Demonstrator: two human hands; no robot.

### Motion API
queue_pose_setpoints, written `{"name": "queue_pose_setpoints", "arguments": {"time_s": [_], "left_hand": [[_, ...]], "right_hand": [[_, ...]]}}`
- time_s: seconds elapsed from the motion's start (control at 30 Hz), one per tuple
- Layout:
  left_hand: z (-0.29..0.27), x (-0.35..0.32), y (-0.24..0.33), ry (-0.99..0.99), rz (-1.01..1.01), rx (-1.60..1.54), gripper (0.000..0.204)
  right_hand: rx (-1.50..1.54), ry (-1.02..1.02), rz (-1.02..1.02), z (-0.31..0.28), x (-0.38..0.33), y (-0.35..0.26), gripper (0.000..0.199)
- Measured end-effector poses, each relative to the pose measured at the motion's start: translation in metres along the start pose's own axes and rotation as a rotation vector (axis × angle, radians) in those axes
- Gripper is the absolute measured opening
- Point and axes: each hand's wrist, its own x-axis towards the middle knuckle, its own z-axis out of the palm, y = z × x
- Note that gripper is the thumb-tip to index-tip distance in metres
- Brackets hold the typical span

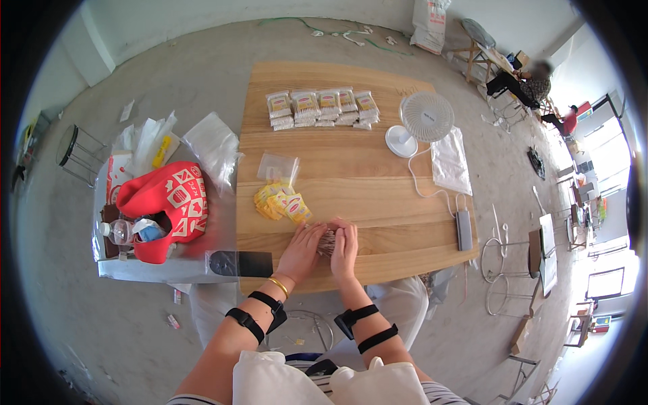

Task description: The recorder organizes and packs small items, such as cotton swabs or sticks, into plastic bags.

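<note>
Bare grey concrete is stretching around a light wooden rectangular table (378,162) that is filling the middle of the head view. At the table's far edge, a row of clear bags packed with small sachets (322,108) is lying side by side, and just to the right of them a small white desk fan (422,121) is standing, its white cable trailing down to a grey power bank (464,230) near the right edge. A flat clear plastic bag (451,160) is lying beside the fan, partly overhanging the table. Near the middle, an empty clear zip bag (277,167) is resting above a loose pile of yellow sachets (282,204).

At the near edge, both hands are pressing together on a small clear packet of brownish contents (328,241). The left hand (302,248) is cupping the packet from its left side with fingers curled over it, and the right hand (345,247) is gripping it from the right, fingers bent down; the packet is sitting on the wood between them, mostly hidden. Both forearms are wearing black straps.

Left of the table, a red bag with white square patterns (169,202) is sitting on a low surface, with a clear plastic bottle (119,231) against it. Far off at the upper right, another person is sitting.
</note>
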Motion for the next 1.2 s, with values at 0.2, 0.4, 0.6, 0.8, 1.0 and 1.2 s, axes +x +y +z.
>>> {"name": "queue_pose_setpoints", "arguments": {"time_s": [0.2,0.4,0.6,0.8,1.0,1.2], "left_hand": [[-0.011,-0.006,0.01,0.022,0.039,0.142,0.065],[-0.023,-0.008,0.02,-0.07,0.022,0.238,0.07],[-0.001,-0.016,0.014,-0.071,0.005,0.334,0.079],[0.002,-0.02,0.007,-0.024,0.053,0.321,0.073],[-0.016,-0.021,0.012,-0.055,-0.003,0.1,0.073],[-0.029,-0.019,0.016,-0.111,-0.071,0.04,0.077]], "right_hand": [[-0.064,0.069,0.025,-0.026,-0.001,0.008,0.023],[-0.109,0.045,0.025,-0.029,-0.005,0.005,0.022],[-0.12,0.018,0.05,-0.026,-0.007,0.001,0.021],[0.127,-0.171,0.028,0.018,-0.017,-0.015,0.024],[-0.078,0.001,0.032,-0.01,-0.012,-0.006,0.018],[-0.355,0.071,-0.097,-0.038,-0.006,0.006,0.014]]}}
